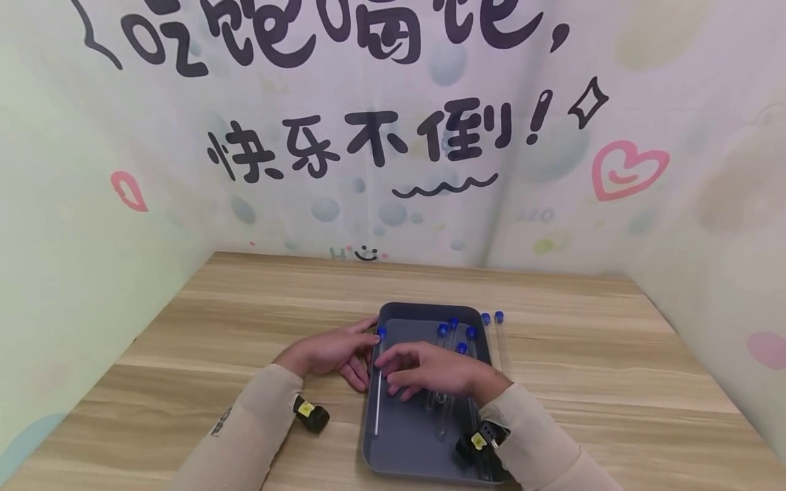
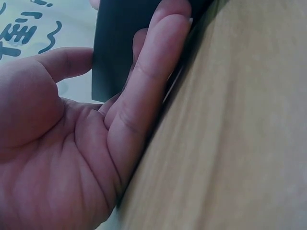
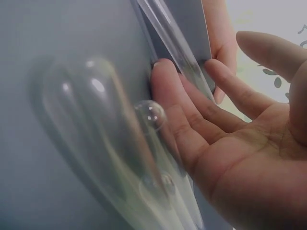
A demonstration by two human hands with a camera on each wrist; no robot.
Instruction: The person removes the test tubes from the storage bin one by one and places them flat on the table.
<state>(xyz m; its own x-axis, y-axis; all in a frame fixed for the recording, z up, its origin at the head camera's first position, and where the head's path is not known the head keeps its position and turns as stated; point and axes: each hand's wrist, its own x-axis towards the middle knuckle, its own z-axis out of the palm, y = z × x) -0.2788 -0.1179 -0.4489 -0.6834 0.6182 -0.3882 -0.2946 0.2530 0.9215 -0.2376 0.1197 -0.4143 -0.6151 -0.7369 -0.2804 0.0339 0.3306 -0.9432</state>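
A dark grey tray (image 1: 402, 455) lies on the wooden table with blue-capped clear test tubes in it. My left hand (image 1: 334, 351) holds the tray's left wall, thumb at the rim and fingers along the outer side. Just inside that wall lies one test tube (image 1: 377, 409), its blue cap beside my left thumb. My right hand (image 1: 432, 368) is over the tray, fingers loosely bent and fingertips close to this tube. In the right wrist view the tube (image 3: 165, 31) passes behind the fingertips, the thumb stands apart, and rounded tube ends (image 3: 98, 79) fill the foreground.
Several blue-capped tubes (image 1: 442, 426) lie together in the tray's right half, partly hidden by my right hand. Outside the tray's right wall are two more capped tubes (image 1: 500, 334). A printed cloth wall (image 1: 295, 225) stands behind the table (image 1: 264, 293).
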